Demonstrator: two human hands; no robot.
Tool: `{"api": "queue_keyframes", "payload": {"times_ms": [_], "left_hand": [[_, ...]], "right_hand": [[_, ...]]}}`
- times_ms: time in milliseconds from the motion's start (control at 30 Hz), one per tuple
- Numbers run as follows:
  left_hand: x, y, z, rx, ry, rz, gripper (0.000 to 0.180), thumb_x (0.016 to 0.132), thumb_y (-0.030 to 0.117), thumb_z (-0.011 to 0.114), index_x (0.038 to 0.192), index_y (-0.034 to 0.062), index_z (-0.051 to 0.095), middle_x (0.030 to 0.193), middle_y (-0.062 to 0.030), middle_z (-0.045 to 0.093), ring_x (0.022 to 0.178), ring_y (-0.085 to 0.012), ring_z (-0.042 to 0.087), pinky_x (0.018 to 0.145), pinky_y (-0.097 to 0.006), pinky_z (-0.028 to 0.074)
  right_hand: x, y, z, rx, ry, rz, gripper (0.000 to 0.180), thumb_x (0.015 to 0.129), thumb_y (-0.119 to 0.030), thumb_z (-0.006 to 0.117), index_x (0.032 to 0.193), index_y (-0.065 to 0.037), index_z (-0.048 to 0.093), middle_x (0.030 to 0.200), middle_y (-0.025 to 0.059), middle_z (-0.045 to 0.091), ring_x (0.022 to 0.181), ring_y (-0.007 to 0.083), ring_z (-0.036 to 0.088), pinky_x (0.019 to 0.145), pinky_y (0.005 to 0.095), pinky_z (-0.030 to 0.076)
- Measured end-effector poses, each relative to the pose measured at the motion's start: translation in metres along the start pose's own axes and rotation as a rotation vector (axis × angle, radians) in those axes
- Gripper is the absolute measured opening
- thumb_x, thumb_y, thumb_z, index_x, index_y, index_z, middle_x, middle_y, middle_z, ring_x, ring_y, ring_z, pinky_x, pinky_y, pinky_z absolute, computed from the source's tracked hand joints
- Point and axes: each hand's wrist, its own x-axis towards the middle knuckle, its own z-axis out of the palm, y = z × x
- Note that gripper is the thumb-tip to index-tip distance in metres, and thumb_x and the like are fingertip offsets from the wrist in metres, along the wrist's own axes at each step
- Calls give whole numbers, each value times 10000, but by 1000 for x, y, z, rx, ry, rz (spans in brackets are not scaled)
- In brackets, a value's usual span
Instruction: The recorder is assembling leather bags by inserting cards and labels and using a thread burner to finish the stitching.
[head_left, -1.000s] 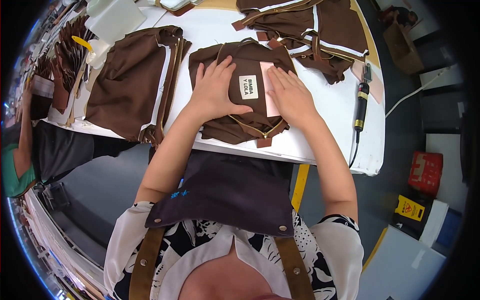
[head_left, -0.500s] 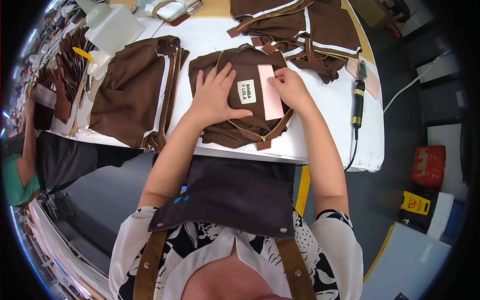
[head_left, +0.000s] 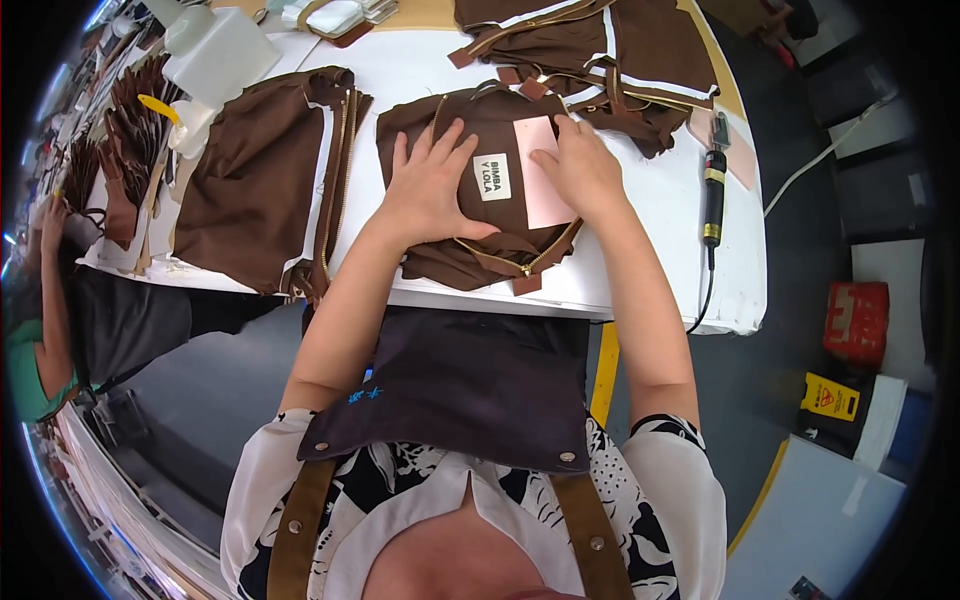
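Left hand (head_left: 432,188) spread flat on brown fabric piece (head_left: 470,190), pinning it to white surface (head_left: 655,215); right hand (head_left: 583,172) pressing pink card (head_left: 543,170) beside small white label (head_left: 492,177), probably for alignment.

A white bench (head_left: 660,215) spans the upper middle of the frame, its near edge curving with the lens. Below and to the right lies a dark grey floor (head_left: 790,330) marked with a yellow line (head_left: 603,375). At the right edge stand a red container (head_left: 857,322) and a yellow warning sign (head_left: 828,397). A pale blue-grey panel (head_left: 815,520) fills the lower right. Light is bright and even, daylight glaring at the upper left.
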Motion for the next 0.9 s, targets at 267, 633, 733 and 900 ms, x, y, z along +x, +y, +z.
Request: {"api": "queue_keyframes", "payload": {"times_ms": [267,633,733,900], "left_hand": [[-1,0,-2,-16,-3,27,1189,537,604,878,1489,37,448,1602,-186,334,1503,-411,244,1211,-640,112],[-19,12,-21,30,254,242,737,690,411,857,1337,161,609,1520,-69,463,1485,-339,306,1220,-605,143],[-24,4,-23,-42,181,384,454,769,290,813,1191,173,696,1380,-14,598,1432,-299,409,1215,-602,175],[-34,2,-20,-329,-37,166,192,914,306,711,911,116,733,1225,-50,680,1382,-319,481,1203,-612,191]], "right_hand": [[17,14,47,-93,283,-556,418,988,-263,581,1370,-94,573,1460,74,531,1368,276,475,1096,433,398],[37,16,50,-147,326,-494,356,922,-153,597,1270,-112,660,1290,39,615,1205,251,553,1017,423,415],[37,14,53,-59,372,-457,363,909,-143,598,1265,-107,661,1284,47,614,1204,259,553,1013,418,418],[37,19,49,-89,277,-455,399,945,-193,585,1328,-83,614,1334,84,581,1254,301,512,1061,435,389]]}}
